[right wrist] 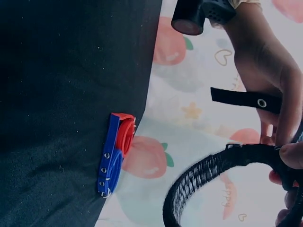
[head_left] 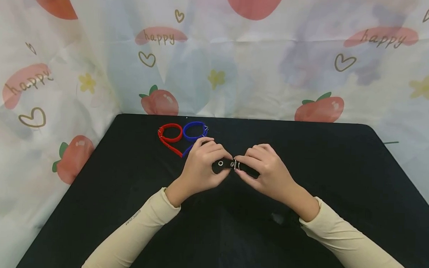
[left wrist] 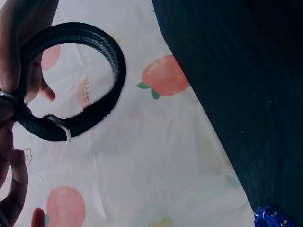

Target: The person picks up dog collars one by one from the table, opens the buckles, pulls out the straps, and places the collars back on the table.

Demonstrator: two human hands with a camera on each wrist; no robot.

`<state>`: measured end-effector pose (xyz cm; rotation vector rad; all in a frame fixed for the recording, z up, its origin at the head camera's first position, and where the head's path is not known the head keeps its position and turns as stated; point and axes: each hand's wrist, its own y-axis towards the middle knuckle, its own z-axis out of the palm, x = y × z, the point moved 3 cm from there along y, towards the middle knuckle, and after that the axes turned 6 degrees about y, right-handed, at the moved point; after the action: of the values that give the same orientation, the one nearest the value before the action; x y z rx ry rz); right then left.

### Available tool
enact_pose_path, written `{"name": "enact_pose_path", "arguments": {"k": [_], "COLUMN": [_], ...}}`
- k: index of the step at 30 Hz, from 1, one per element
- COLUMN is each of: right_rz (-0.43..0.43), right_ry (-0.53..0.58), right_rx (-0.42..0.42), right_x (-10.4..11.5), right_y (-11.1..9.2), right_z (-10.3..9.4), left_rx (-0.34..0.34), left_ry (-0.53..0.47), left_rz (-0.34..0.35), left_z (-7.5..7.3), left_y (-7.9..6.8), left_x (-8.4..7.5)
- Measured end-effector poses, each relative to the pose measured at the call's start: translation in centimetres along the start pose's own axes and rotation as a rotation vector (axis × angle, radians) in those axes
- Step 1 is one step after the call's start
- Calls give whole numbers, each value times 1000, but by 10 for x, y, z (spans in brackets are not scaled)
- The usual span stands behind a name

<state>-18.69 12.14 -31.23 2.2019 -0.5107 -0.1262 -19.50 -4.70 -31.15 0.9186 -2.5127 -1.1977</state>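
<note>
A black collar point(left wrist: 119, 71) with a metal buckle is held in the air between both hands. Its band forms a loop, and a metal keeper point(left wrist: 64, 128) shows on it in the left wrist view. My left hand point(head_left: 202, 165) pinches the strap beside the buckle point(head_left: 236, 164). The strap's loose end point(right wrist: 236, 98), with a metal eyelet, sticks out past the left hand in the right wrist view. From the other side, my right hand point(head_left: 270, 169) pinches the band next to the buckle. Fingertips of both hands nearly meet there and partly cover the buckle.
On the black table point(head_left: 137, 210), behind the left hand, lie a red collar point(head_left: 170, 147) and a blue collar point(head_left: 190, 138), both looped, side by side, tail ends close together. A patterned curtain point(head_left: 252, 68) hangs along the back and sides.
</note>
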Motion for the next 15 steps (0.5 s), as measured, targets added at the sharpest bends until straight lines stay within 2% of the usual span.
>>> {"name": "enact_pose_path", "arguments": {"k": [9, 12, 15], "right_rz": [13, 6, -13], "right_ry": [72, 61, 3], "right_rx": [-42, -46, -26], "right_x": [-2, -3, -2], "right_y": [-1, 0, 1], "right_z": [2, 1, -1], "left_rx": [-23, 13, 73], "left_ry": [36, 66, 90], "left_rz": [20, 37, 46], "left_z": [0, 0, -1], "left_y": [-1, -1, -1], "left_x": [0, 2, 3]}}
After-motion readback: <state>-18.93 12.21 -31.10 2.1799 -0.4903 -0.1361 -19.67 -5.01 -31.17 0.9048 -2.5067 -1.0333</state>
